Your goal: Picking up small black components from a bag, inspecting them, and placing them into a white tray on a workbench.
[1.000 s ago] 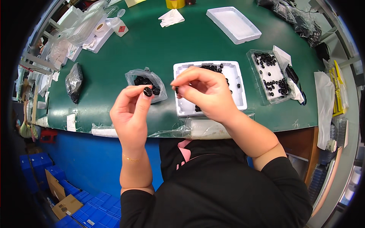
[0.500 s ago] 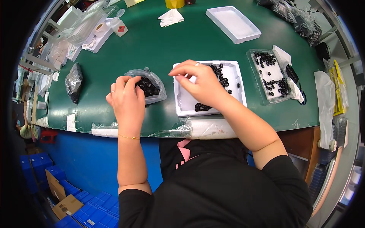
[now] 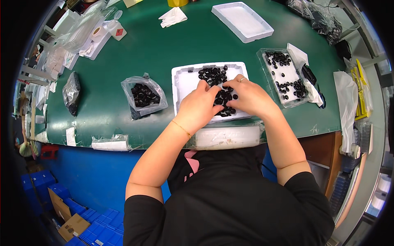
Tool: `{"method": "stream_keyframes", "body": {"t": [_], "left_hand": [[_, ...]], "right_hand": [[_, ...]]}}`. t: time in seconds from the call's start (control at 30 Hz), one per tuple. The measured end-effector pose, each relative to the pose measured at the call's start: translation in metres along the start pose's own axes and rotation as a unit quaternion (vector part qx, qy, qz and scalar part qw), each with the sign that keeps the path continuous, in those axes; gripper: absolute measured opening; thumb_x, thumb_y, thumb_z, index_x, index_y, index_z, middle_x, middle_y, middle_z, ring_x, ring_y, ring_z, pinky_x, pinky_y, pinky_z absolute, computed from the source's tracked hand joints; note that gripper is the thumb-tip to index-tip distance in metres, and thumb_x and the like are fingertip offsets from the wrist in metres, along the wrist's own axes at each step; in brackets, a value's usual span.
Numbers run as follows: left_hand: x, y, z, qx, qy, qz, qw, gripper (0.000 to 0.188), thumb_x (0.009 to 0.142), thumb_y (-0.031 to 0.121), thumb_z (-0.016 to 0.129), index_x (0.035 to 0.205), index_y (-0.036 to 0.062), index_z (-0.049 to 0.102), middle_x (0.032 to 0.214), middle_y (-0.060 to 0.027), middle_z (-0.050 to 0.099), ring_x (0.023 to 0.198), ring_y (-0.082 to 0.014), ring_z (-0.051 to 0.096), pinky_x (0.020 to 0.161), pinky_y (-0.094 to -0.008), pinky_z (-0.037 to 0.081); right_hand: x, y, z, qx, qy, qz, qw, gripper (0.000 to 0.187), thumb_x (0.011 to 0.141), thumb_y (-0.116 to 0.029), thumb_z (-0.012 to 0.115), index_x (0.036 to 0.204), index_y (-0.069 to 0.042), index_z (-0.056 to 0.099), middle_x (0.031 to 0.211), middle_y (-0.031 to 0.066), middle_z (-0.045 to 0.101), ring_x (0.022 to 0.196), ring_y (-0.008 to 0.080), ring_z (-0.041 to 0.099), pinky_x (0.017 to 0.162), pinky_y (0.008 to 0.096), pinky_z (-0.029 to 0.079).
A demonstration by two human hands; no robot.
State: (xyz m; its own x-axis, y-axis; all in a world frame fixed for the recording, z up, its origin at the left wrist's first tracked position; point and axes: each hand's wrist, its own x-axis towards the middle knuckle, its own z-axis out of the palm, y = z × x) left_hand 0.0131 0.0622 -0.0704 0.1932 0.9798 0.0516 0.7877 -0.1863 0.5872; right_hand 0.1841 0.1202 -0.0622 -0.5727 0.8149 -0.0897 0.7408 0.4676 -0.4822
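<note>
A white shallow tray (image 3: 177,84) holds small, glossy black rounded pieces (image 3: 213,74), gathered toward its middle and far side. Over the left part of the tray, my left hand (image 3: 197,104) has thumb and index finger apart at the edge of the pieces. Facing it from the right, my right hand (image 3: 252,97) curves with spread fingers beside the same pieces. Between the two hands lies a cluster of pieces (image 3: 224,97); neither hand visibly lifts one. Left of the tray, an open clear plastic bag (image 3: 155,109) contains more of these pieces.
A clear tray (image 3: 262,67) with two groups of black pieces sits right. An empty white tray (image 3: 244,22) and a white glove (image 3: 173,17) lie farther back. At left are a filled plastic bag (image 3: 71,94) and a white bottle (image 3: 117,31). A padded strip (image 3: 227,137) lines the front edge.
My left hand has left the plastic bag and moved right into the white tray. My right hand has come down onto the tray's right part. The whole view has shifted slightly.
</note>
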Motion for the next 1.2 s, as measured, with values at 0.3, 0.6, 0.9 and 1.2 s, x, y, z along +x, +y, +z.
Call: {"method": "stream_keyframes", "body": {"t": [0.3,0.6,0.9,1.2], "left_hand": [[-0.004,-0.042,0.001,-0.082,0.036,-0.013,0.996,0.023,0.074,0.011,0.065,0.094,0.0015,0.06,0.089,-0.0142,0.057,0.075,-0.0277,0.06,0.066,-0.0357,0.049],[-0.01,-0.029,-0.003,-0.197,0.027,-0.075,0.977,0.013,0.072,0.009,0.063,0.078,-0.0015,0.056,0.078,-0.0132,0.058,0.064,-0.0239,0.058,0.059,-0.0329,0.046],[-0.007,-0.036,0.006,-0.132,0.103,-0.017,0.986,0.013,0.07,0.006,0.063,0.07,-0.0014,0.052,0.063,-0.0061,0.061,0.05,-0.0138,0.053,0.049,-0.0261,0.043],[-0.014,-0.02,-0.012,-0.146,0.079,-0.091,0.982,0.012,0.074,0.007,0.066,0.073,0.0006,0.055,0.064,-0.0062,0.06,0.053,-0.0101,0.054,0.047,-0.0248,0.041]], "right_hand": [[0.029,-0.012,0.031,0.117,-0.001,-0.101,0.988,0.023,0.073,-0.004,0.062,0.096,-0.003,0.063,0.087,0.0111,0.061,0.081,0.0221,0.061,0.072,0.0312,0.049],[0.013,-0.001,0.046,0.331,0.035,0.019,0.943,0.017,0.076,-0.002,0.059,0.092,-0.002,0.064,0.069,0.0049,0.062,0.058,0.0084,0.056,0.055,0.0231,0.045],[0.005,-0.01,0.036,0.248,0.088,-0.007,0.965,0.016,0.076,-0.002,0.062,0.092,-0.002,0.065,0.067,0.0042,0.061,0.053,0.0063,0.048,0.052,0.0239,0.042],[0.0,-0.019,0.03,0.339,0.095,-0.011,0.936,0.014,0.079,-0.002,0.06,0.093,0.0,0.064,0.076,0.0037,0.062,0.062,0.0085,0.055,0.058,0.0232,0.046]]}}
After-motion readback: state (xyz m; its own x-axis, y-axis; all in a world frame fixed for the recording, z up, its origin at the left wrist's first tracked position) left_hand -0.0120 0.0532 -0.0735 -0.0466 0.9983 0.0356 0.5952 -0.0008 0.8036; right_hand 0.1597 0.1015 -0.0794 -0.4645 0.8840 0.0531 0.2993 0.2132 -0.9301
